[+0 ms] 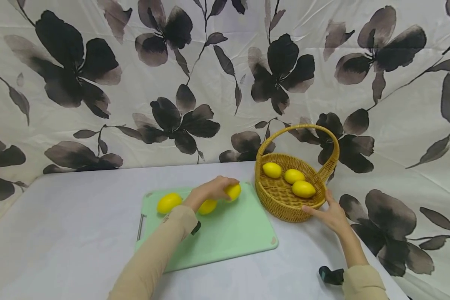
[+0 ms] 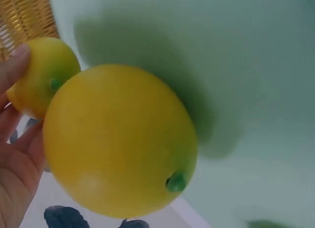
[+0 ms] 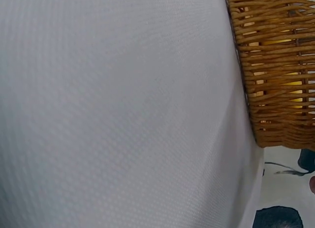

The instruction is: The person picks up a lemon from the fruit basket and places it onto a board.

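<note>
Nearest, a green cutting board (image 1: 236, 237) lies on the white bench (image 1: 71, 233), bearing two lemons (image 1: 169, 203). Just beyond, the right hand (image 1: 331, 214), thumb and fingers spread, touches a wicker basket (image 1: 273, 205); the left hand (image 1: 211, 189) pinches a third lemon (image 1: 233, 191) over the board's far part. Three more lemons (image 1: 303, 189) rest inside the basket, before a floral cloth (image 1: 225, 37).

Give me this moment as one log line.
left hand: holds lemon | right hand: holds basket | in basket: three lemons | on board: two lemons
</note>
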`<state>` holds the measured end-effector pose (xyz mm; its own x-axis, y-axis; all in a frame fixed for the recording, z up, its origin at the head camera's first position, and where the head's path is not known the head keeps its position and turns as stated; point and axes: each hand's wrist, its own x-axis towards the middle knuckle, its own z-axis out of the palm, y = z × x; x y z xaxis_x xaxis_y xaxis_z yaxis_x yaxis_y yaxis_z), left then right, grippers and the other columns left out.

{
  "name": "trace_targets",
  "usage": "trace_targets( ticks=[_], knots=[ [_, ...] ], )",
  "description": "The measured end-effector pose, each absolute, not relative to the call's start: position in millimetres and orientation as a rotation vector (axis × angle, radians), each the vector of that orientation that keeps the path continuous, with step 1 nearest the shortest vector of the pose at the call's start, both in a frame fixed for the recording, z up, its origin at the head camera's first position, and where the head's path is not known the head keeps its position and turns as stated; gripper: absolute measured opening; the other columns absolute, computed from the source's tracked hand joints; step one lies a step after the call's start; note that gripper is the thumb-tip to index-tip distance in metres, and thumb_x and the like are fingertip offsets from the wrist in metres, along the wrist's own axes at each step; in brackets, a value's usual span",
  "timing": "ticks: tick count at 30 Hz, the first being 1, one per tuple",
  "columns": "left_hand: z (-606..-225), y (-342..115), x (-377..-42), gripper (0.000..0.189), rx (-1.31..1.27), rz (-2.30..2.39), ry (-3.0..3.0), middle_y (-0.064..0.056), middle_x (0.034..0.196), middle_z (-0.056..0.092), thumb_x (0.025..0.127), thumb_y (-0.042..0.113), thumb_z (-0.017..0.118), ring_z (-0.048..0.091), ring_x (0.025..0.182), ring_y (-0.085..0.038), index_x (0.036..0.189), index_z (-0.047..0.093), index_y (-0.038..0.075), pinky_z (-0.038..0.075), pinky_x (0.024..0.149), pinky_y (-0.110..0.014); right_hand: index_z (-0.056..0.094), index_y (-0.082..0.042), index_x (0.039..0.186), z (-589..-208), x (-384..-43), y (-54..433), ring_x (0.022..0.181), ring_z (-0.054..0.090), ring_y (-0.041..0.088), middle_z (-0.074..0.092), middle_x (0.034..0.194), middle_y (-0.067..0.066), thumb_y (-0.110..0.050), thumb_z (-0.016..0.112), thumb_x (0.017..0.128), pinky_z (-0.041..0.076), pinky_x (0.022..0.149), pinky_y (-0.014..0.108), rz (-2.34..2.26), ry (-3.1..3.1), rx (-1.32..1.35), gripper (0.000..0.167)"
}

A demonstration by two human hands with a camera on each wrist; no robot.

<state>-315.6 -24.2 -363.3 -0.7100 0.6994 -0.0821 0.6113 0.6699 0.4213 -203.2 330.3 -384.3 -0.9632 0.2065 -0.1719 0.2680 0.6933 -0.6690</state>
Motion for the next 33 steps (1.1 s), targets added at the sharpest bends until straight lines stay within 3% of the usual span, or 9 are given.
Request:
trace_targets(
  ticks=[16, 33],
  knots=[
    [-364.4, -22.0, -316.0, 0.064, 0.943, 0.414, 2.539, -0.008, 0.142, 0.049, 0.085, 0.001, 0.067, 0.041, 0.13, -0.028, 0.144, 0.047, 0.018, 0.031, 0.112, -0.05, -0.011, -0.005, 0.151, -385.3, -202.3, 330.9, 0.144, -0.003, 0.05, -0.014, 0.158, 0.021, -0.056, 0.068, 0.081, 0.011, 0.112, 0.068, -1.155, 2.836, 0.367, 0.118],
    [-359.8, -16.1, -316.2, 0.069, 0.917, 0.334, 2.557, -0.003, 0.149, 0.045, 0.083, -0.001, 0.066, 0.043, 0.131, -0.026, 0.145, 0.045, 0.021, 0.033, 0.111, -0.048, -0.012, -0.006, 0.151, -382.1, -202.2, 331.2, 0.142, -0.003, 0.053, -0.016, 0.157, 0.021, -0.058, 0.067, 0.081, 0.013, 0.11, 0.07, -1.129, 2.821, 0.378, 0.118]
  ],
)
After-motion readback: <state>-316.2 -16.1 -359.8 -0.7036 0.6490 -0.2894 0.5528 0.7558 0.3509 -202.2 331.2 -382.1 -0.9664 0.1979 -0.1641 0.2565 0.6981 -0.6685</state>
